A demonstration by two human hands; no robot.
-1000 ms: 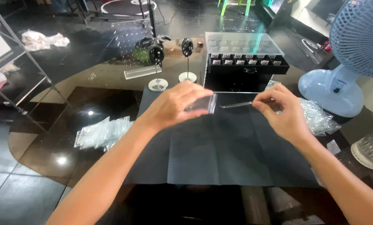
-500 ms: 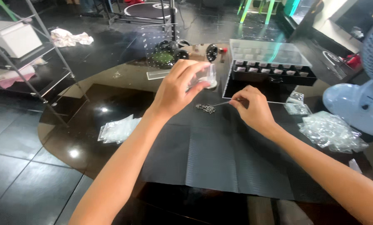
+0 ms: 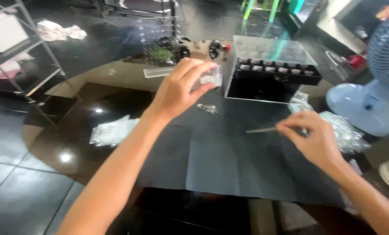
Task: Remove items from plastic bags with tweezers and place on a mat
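My left hand [image 3: 179,87] is raised over the far edge of a black mat [image 3: 229,161] and pinches a small clear plastic bag [image 3: 211,79]. Just below that bag a small silvery metal piece [image 3: 208,108] lies on the mat. My right hand [image 3: 312,140] hovers over the right side of the mat, gripping thin metal tweezers [image 3: 260,129] that point left, their tips clear of the metal piece.
A black compartment box with a clear lid [image 3: 272,72] stands behind the mat. Piles of clear bags lie at the left [image 3: 112,130] and right [image 3: 338,130]. A pale blue fan [image 3: 368,100] stands at the right, a metal shelf [image 3: 25,48] at the far left.
My right hand pulled back to the right with the tweezers, leaving the silvery piece on the mat. My left hand still holds the bag up.
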